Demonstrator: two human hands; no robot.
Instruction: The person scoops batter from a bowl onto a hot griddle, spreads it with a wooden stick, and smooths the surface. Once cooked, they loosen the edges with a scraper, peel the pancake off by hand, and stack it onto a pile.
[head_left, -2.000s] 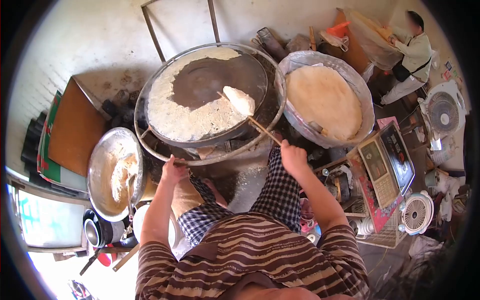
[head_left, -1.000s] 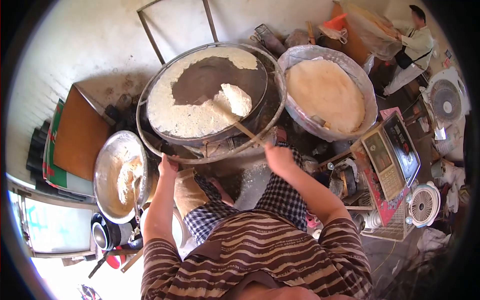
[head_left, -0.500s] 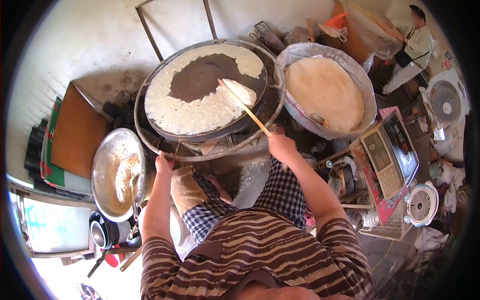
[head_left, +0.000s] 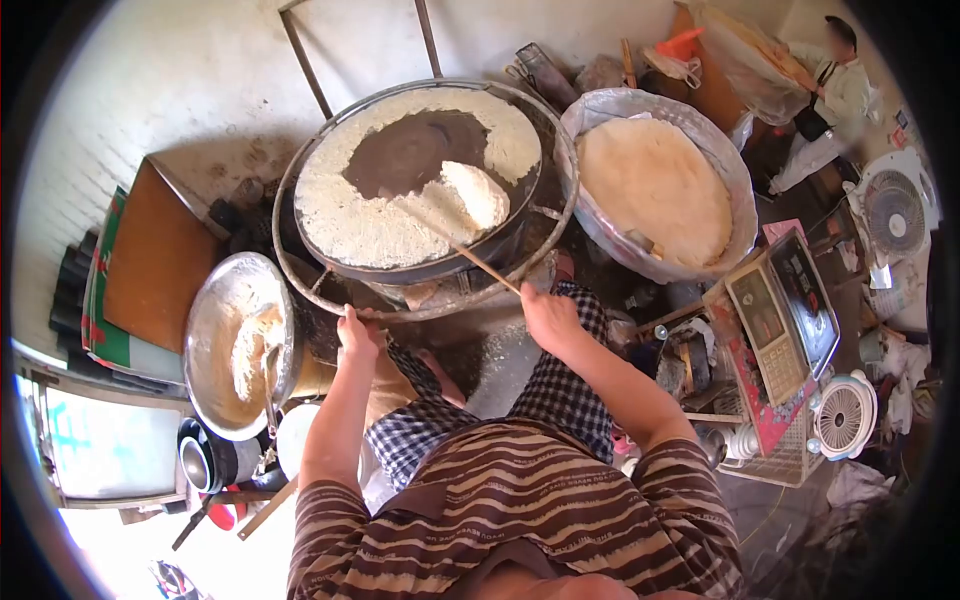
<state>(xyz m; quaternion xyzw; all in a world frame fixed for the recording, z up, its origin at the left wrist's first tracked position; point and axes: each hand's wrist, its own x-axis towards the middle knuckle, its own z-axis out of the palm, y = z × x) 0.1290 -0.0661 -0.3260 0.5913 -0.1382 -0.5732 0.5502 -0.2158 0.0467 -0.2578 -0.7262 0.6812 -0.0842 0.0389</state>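
Observation:
My right hand (head_left: 551, 320) is closed around the end of a thin wooden stick (head_left: 478, 262). The stick slants up and left, its far end lying on pale batter (head_left: 345, 215) spread over a round griddle (head_left: 415, 150). A thick white lump of batter (head_left: 474, 196) sits on the griddle's right side, beyond the stick. Bare dark griddle shows in the middle. At the near edge, my left hand (head_left: 358, 332) has its fingers bent at the rim of the metal ring (head_left: 440, 312) that surrounds the griddle. They appear to grip it, though they are partly hidden.
A metal basin (head_left: 205, 330) with batter and a utensil stands at left. On the right, a plastic-lined tub (head_left: 742, 225) holds a stack of round flatbreads (head_left: 655, 185). A scale (head_left: 768, 330) and fans (head_left: 845, 415) stand further right. Another person (head_left: 840, 85) is at upper right.
My right hand has drawn back toward me and left, bringing the stick off the lump onto spread batter. My left hand has shifted right along the rim. The ring's brackets have turned clockwise.

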